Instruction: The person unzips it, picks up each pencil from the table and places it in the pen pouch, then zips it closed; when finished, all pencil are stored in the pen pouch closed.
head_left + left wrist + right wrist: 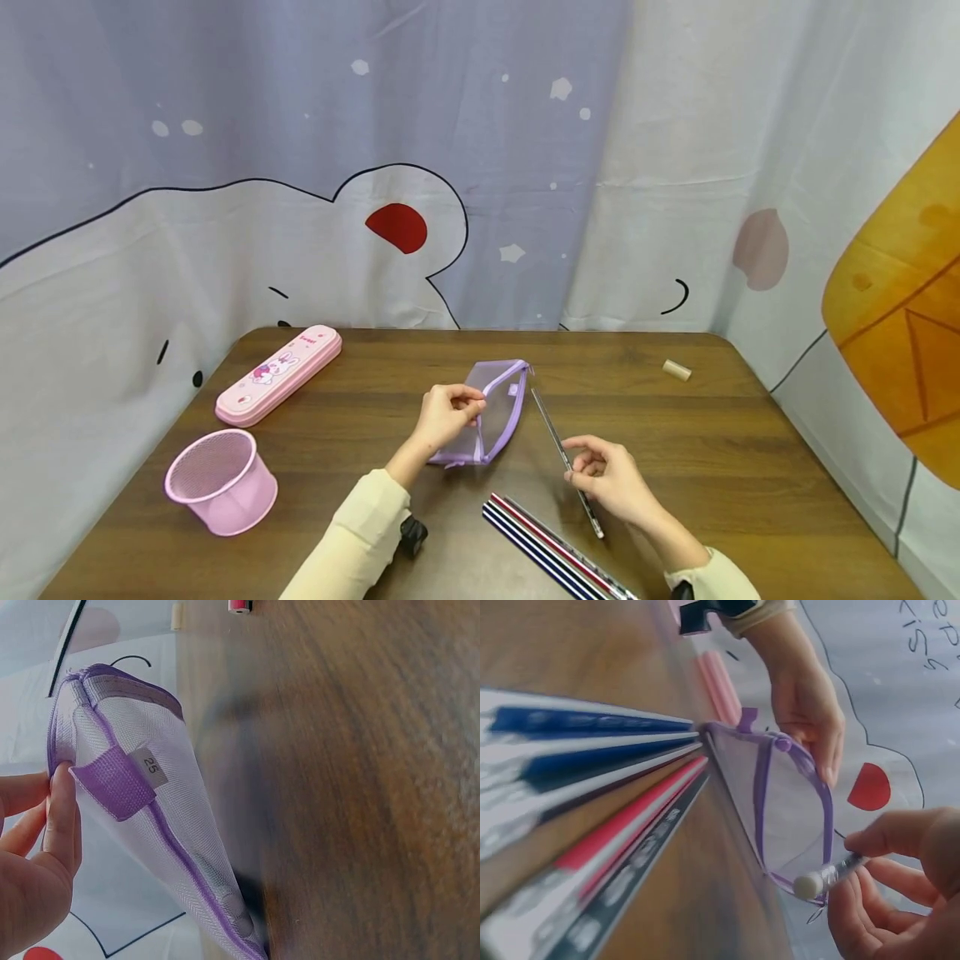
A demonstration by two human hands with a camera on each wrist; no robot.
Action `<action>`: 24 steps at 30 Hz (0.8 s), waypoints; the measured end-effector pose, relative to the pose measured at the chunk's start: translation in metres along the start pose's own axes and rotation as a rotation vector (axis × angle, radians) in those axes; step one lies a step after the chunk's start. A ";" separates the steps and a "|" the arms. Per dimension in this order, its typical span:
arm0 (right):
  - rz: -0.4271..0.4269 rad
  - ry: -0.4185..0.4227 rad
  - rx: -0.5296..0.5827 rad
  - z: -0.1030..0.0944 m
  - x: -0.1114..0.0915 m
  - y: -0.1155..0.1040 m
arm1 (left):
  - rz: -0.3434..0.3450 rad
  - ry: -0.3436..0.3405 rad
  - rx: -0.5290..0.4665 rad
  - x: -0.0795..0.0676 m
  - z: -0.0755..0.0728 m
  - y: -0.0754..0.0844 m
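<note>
Holding the purple mesh pouch [491, 410] by its upper rim, our left hand [447, 414] pinches the zipper edge between thumb and fingertips, and the pouch stands near the middle of the wooden table [750, 467], its far end pointing toward 1 o'clock. Our right hand [609, 479], at about 4 o'clock from the pouch, has its fingers curled round a slim dark pencil [564, 451] whose far tip reaches toward 11 o'clock, close beside the pouch's far corner. In the right wrist view the pencil's white eraser end [808, 886] sits right at the purple rim [821, 799], seemingly at the mouth, though we cannot tell whether it is inside yet.

We judge the main risk to be the mouth itself: the left pinch grips one side only, so the mesh could sag shut and the pencil's end could catch on the zipper tape or skid along the outside. Pushing against a snag could tip the light pouch over toward 10 o'clock or drag it from our fingers. Our grip on the pencil lies well back along its length, so the long free end may wobble and miss.

A row of red and blue pencils [551, 552] lies at 6 o'clock from the pouch, just beside our right wrist; a careless sweep of the sleeve could roll them.
</note>
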State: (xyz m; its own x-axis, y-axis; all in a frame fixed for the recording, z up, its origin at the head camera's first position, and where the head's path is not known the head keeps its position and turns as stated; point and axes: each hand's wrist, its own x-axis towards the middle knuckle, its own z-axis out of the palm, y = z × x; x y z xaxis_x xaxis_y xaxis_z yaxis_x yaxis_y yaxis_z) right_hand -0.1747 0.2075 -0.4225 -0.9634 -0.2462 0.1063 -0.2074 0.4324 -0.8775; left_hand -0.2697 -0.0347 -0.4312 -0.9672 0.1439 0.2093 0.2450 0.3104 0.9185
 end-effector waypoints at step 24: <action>0.159 0.256 0.131 0.018 0.032 0.010 | -0.011 0.016 0.007 -0.012 -0.012 0.033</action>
State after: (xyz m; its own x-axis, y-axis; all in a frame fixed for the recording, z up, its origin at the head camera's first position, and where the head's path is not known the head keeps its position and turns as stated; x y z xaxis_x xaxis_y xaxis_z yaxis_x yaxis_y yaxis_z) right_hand -0.2049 0.1879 -0.4364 -0.9968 0.0491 0.0623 -0.0428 0.3282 -0.9436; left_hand -0.2507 -0.0379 -0.3993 -0.9708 0.1258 0.2043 0.2346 0.3187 0.9184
